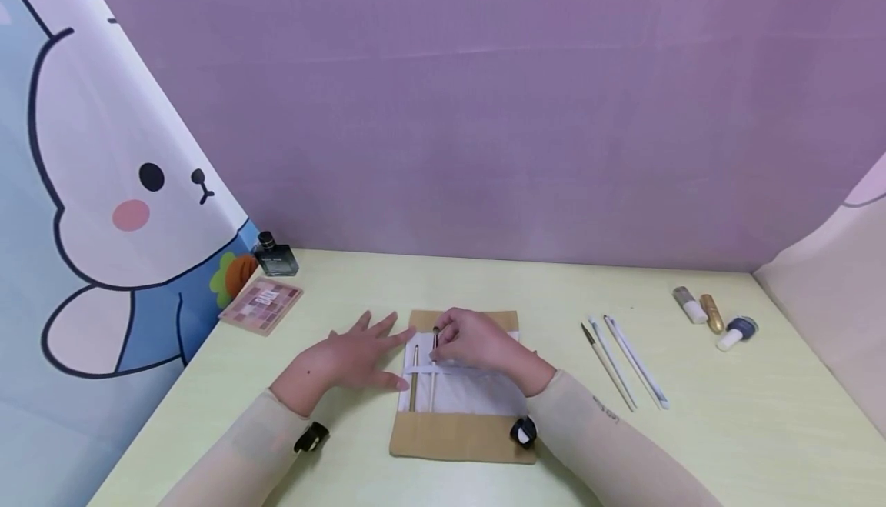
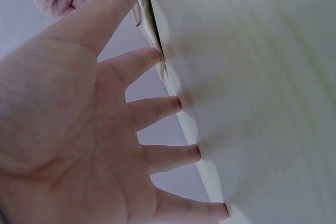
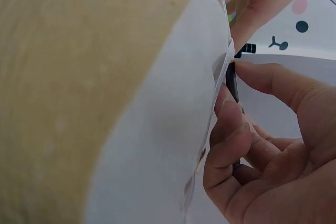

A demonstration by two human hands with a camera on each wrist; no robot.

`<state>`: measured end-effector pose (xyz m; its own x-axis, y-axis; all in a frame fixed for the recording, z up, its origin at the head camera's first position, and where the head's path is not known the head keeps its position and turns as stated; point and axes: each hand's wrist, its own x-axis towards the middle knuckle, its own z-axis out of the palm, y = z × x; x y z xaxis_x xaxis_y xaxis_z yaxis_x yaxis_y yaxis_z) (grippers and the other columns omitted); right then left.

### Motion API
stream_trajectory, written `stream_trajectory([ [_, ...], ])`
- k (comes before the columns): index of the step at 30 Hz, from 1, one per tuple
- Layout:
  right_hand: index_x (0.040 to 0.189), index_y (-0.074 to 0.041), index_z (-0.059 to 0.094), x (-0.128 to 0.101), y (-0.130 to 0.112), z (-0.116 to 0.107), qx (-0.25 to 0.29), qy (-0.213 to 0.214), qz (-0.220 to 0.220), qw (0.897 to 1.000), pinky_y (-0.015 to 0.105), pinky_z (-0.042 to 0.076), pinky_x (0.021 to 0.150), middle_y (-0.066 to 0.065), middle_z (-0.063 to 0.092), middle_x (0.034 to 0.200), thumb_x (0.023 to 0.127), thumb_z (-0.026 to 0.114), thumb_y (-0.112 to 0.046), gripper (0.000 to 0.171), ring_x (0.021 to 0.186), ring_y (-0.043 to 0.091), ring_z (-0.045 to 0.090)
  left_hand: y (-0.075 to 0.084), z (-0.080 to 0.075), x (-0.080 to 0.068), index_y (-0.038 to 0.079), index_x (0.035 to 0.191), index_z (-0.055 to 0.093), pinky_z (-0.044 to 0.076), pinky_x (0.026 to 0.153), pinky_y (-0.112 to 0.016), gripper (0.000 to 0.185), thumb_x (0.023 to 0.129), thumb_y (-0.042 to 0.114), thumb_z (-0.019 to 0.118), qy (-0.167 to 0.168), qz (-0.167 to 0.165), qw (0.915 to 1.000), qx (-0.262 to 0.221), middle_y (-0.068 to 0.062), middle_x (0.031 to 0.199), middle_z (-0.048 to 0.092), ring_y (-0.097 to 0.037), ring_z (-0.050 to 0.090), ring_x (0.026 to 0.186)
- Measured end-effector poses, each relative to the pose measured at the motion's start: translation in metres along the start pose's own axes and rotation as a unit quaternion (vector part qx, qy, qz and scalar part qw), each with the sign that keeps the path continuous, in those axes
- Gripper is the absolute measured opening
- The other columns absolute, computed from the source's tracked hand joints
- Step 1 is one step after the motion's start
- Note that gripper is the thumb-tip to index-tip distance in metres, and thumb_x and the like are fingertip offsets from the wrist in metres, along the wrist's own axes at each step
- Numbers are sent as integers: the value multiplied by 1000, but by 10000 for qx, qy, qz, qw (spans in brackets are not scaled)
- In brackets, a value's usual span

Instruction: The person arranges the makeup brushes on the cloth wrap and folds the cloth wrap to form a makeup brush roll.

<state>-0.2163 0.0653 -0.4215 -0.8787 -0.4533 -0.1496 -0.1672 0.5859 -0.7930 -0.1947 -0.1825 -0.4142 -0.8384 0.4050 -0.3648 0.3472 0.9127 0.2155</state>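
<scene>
A tan brush roll [image 1: 460, 436] lies unrolled on the pale green table [image 1: 727, 430], its white lining [image 1: 471, 395] crossed by an elastic band. A gold-handled brush [image 1: 414, 384] sits under the band. My right hand [image 1: 446, 340] pinches a second brush [image 1: 434, 375] by its dark upper end, just right of the gold one. In the right wrist view, thumb and fingers [image 3: 236, 124] grip that dark brush [image 3: 231, 85] against the lining [image 3: 168, 129]. My left hand [image 1: 360, 355] lies flat with fingers spread, thumb on the roll's left edge [image 2: 149, 22]; the palm [image 2: 79, 129] holds nothing.
Three slim tools [image 1: 623, 365] lie loose to the right of the roll, with three small bottles [image 1: 713, 315] beyond them. A dark perfume bottle [image 1: 274, 255] and an eyeshadow palette [image 1: 261, 305] sit at the back left. A purple backdrop and a bunny curtain close in the table.
</scene>
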Motion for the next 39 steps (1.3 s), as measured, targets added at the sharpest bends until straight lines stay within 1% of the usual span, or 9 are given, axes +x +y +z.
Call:
stream_trajectory([
  [4,118,-7,69,0,1,1,-2,-125,-58,9999,25,54,72,0,78,98,91,84,-19,34,83,11,67,1,-1,1,37,168,34,27,105,-96,91,92,71,70,-8,-42,10000,17,-10,182,17,-58,14,163],
  [9,119,-5,70,-1,0,1,-83,-258,-119,9996,24,52,66,3,73,98,99,70,-15,22,76,12,64,2,-1,1,37,168,34,27,105,-96,91,91,72,70,-12,-54,10000,30,-10,182,17,-58,14,163],
  [12,123,-5,72,-3,-1,-1,-180,-245,-112,9995,25,52,66,4,71,101,101,63,-13,25,76,13,63,1,-1,0,37,168,34,27,105,-96,91,91,72,70,-12,-45,10000,28,-10,182,17,-58,14,163],
  [16,130,-6,72,-6,-3,-5,-300,-239,-52,9993,26,52,67,5,71,106,103,59,-14,31,79,13,64,1,-2,0,37,168,34,27,106,-95,91,91,71,70,-10,-35,10000,12,-10,182,16,-58,13,164],
  [20,136,-7,69,-10,-3,-13,-265,-194,38,9995,27,51,66,5,71,108,104,57,-16,35,81,15,66,1,-2,0,37,168,34,27,106,-95,92,91,72,70,-9,-30,10000,0,-10,182,16,-58,14,164],
  [26,138,-8,67,-21,-5,-37,46,32,112,9999,28,53,68,7,70,107,105,56,-17,35,84,21,70,2,-2,0,37,168,33,26,106,-95,93,91,72,70,-18,-38,10000,-27,-10,182,16,-58,13,164],
  [31,133,-8,67,-31,2,-63,104,336,16,9994,30,55,71,9,69,108,103,56,-18,34,87,26,71,2,-1,0,36,168,33,24,107,-96,94,90,71,71,-15,-48,10000,-83,-10,182,15,-58,12,164],
  [34,130,-8,67,-40,6,-78,101,473,24,9988,32,57,73,11,69,112,104,58,-21,31,90,27,70,2,-1,0,36,169,32,24,107,-96,95,90,71,71,-22,-42,9999,-93,-10,182,15,-58,12,164],
  [39,134,-7,64,-60,14,-102,41,707,62,9975,36,60,78,17,69,123,108,59,-25,32,96,26,70,2,-1,0,35,169,31,24,106,-96,95,90,71,71,-42,-28,9999,-87,-11,182,15,-59,13,163],
])
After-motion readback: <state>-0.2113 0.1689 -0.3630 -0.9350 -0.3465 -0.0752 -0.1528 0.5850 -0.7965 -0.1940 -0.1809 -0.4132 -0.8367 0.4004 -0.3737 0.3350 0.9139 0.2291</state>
